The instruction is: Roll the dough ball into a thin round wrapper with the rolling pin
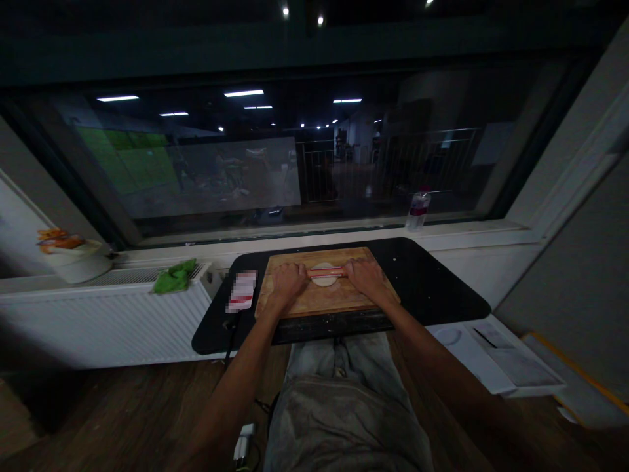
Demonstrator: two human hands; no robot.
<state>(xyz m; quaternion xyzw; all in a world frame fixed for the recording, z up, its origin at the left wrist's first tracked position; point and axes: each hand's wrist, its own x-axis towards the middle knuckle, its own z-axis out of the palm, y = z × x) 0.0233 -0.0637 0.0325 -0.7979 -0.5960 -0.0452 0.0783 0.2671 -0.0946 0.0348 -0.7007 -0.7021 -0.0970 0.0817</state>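
A wooden cutting board [324,303] lies on a small black table [432,288]. On the board sits a flat round piece of pale dough [324,276]. A thin reddish rolling pin [327,271] lies across the dough. My left hand [287,280] presses on the pin's left end, fingers curled over it. My right hand [364,276] presses on its right end the same way. Both forearms reach forward from my lap.
A blurred white-and-red packet [241,290] lies on the table left of the board. A green cloth [174,277] and a white bowl [73,262] sit on the radiator ledge at left. A plastic bottle [417,210] stands on the windowsill. Papers [496,360] lie on the floor at right.
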